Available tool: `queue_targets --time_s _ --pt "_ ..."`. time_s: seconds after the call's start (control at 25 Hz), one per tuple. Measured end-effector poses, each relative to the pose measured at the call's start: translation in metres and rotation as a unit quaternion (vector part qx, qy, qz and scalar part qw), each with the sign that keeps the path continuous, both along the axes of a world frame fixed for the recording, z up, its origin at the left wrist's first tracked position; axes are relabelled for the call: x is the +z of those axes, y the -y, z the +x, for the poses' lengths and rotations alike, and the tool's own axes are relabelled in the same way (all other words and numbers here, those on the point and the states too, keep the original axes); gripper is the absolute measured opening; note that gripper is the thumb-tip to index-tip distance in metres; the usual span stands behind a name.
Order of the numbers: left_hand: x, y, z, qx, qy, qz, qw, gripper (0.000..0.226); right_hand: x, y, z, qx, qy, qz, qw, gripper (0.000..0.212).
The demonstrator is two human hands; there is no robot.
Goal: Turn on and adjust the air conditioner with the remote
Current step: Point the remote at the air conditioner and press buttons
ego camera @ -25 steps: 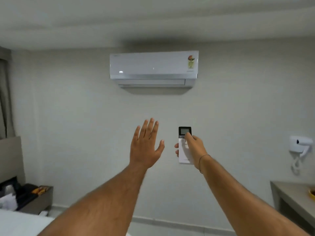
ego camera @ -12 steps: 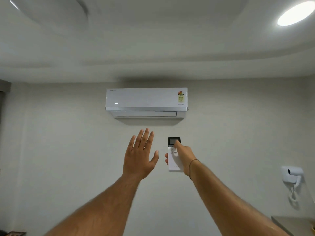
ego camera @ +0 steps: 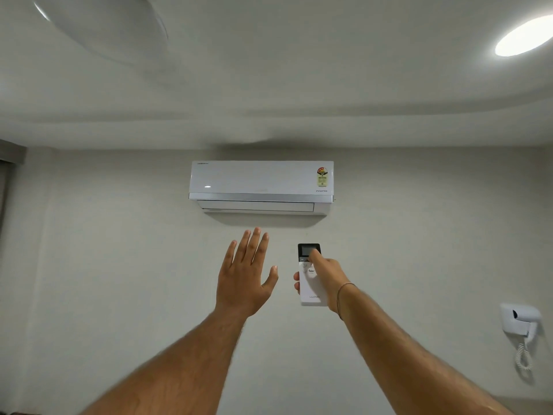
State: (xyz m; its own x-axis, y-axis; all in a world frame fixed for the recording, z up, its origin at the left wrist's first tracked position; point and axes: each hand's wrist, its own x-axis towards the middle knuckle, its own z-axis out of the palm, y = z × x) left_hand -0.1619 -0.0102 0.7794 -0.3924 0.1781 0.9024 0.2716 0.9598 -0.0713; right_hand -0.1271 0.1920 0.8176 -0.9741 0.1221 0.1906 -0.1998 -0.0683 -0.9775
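Note:
A white wall-mounted air conditioner [ego camera: 261, 182] hangs high on the wall, its lower flap closed, with a coloured sticker at its right end. My right hand [ego camera: 327, 277] holds a white remote [ego camera: 309, 290] with a dark screen at the top, raised upright and pointed toward the unit; my thumb lies across the buttons just below the screen. My left hand [ego camera: 245, 277] is raised beside it, palm toward the wall, fingers spread and empty, just below the unit.
A white wall-mounted hair dryer [ego camera: 520, 322] with a coiled cord is at the right. A round ceiling light [ego camera: 523, 35] glows at top right. A ceiling fan blade [ego camera: 101, 28] shows at top left. A curtain edge [ego camera: 6, 181] is at far left.
The view has tilted upward, so the air conditioner sits lower in frame and more ceiling shows. Both hands stay raised in much the same pose, the remote still held.

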Motion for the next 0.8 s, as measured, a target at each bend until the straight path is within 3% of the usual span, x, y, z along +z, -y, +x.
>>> queue_targets --time_s 0.8 --pt "-0.0066 0.0015 -0.005 -0.005 0.007 0.004 1.0 0.076 -0.0073 0.0028 -0.0081 0.028 0.002 -0.011 1.0 0.036"
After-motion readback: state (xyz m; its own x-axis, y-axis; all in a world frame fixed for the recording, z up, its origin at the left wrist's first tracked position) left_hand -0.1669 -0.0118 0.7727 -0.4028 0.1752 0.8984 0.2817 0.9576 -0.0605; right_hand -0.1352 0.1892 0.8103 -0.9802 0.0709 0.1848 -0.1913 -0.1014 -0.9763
